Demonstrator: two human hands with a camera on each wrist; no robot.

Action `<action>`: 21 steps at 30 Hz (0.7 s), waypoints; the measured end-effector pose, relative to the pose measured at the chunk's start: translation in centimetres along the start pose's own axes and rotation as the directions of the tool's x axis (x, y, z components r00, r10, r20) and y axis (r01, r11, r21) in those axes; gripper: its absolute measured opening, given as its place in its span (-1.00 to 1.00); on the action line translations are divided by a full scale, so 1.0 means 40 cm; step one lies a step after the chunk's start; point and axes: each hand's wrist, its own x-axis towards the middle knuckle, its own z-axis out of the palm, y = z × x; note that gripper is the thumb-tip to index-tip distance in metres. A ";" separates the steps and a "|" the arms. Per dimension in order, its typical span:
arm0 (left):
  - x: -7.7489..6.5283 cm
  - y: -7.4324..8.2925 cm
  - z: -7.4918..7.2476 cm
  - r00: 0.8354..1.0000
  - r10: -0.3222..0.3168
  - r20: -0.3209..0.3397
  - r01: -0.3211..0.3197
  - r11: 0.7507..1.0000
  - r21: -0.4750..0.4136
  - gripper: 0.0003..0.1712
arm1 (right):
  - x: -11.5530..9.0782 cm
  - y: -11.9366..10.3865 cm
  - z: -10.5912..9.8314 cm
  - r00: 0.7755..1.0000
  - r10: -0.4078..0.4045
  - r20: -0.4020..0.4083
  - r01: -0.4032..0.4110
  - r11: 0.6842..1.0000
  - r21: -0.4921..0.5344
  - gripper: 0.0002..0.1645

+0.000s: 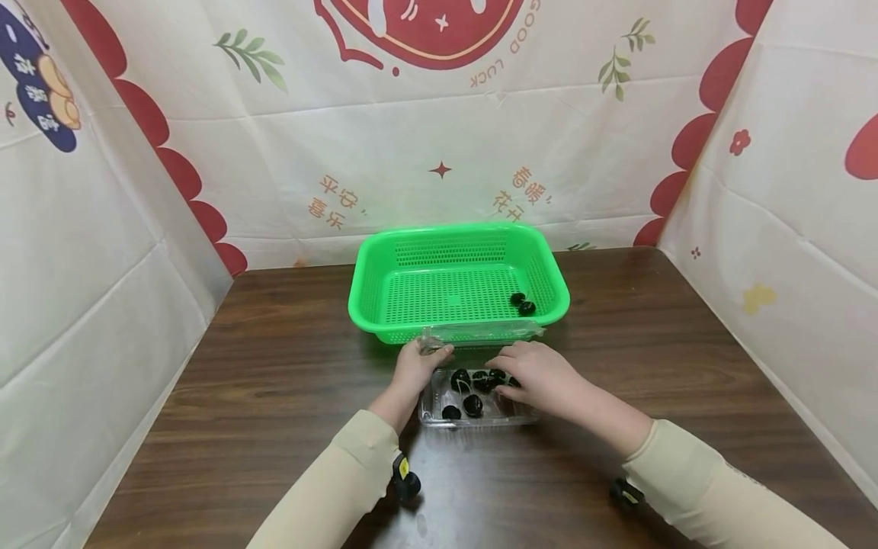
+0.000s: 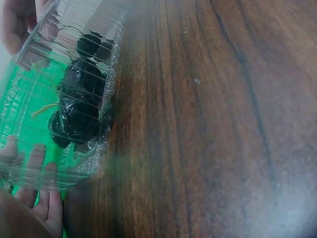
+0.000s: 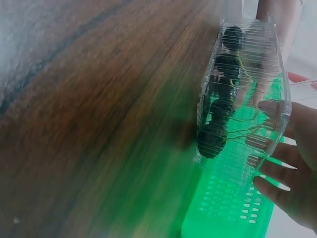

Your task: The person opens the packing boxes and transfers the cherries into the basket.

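Note:
A clear plastic box (image 1: 428, 408) with dark cherries (image 1: 472, 405) inside stands on the table, its lid (image 1: 480, 331) raised at the back against the green basket (image 1: 357, 293). My left hand (image 1: 414, 372) grips the box at its left back corner, thumb on the near side of the lid. Over the right part of the box, my right hand (image 1: 545, 376) reaches in among the cherries, fingers spread at the rim in the right wrist view. Several cherries (image 2: 81, 99) with pale stems show through the box wall in the left wrist view.
Two cherries (image 1: 526, 308) lie in the right front corner of the basket. Brown wooden table (image 1: 274, 427) spreads around the box. A printed white cloth (image 1: 425, 137) hangs behind and along both sides. Small black devices (image 1: 406, 480) sit at the sleeves.

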 end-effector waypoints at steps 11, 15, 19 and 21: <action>-0.002 0.003 -0.005 1.000 -0.008 -0.005 0.008 1.000 0.020 -0.71 | 0.025 -0.008 0.026 0.991 -0.077 -0.113 0.079 0.997 0.015 -0.83; -0.002 0.002 -0.001 1.000 -0.011 -0.008 0.011 1.000 0.002 -0.71 | 0.028 -0.011 0.030 0.987 -0.085 -0.137 0.089 0.996 0.021 -0.92; -0.002 0.000 0.002 1.000 0.001 -0.010 -0.001 1.000 -0.005 -0.73 | 0.028 -0.012 0.032 0.983 -0.091 -0.158 0.095 0.995 0.016 -0.95; -0.002 0.000 0.002 1.000 0.009 -0.013 -0.009 1.000 0.003 -0.74 | 0.027 -0.011 0.034 0.982 -0.090 -0.164 0.093 0.996 0.006 -0.95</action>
